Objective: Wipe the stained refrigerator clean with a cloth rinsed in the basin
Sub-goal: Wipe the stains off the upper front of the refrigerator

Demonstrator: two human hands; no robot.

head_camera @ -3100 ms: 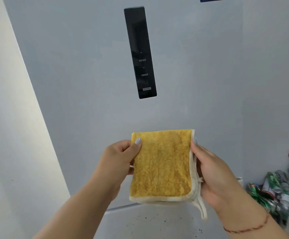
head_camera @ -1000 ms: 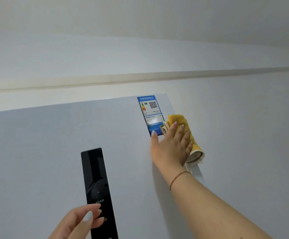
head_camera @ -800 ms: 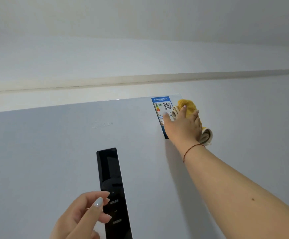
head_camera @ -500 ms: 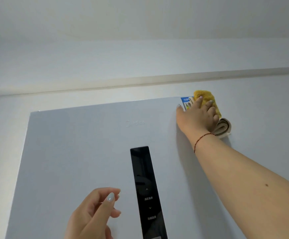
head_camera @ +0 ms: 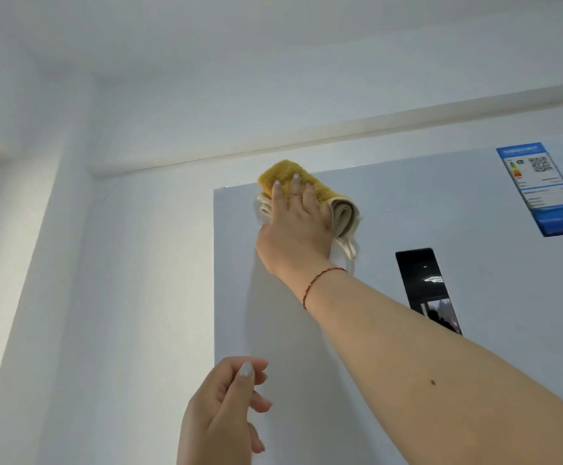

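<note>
The pale grey refrigerator fills the right half of the view, seen from below. A folded yellow cloth with a cream edge lies flat against the door near its top left corner. My right hand presses the cloth to the door with straight fingers spread over it. A cream loop of the cloth hangs below the hand. My left hand hovers low in front of the door, fingers loosely curled, holding nothing.
A black control panel runs down the door's middle. A blue energy label sticks at the top right. White wall stands left of the refrigerator, with a ceiling beam above.
My right hand has swept the cloth from the top right corner by the blue label across to the top left corner. The view has swung left. My left hand stays low and idle.
</note>
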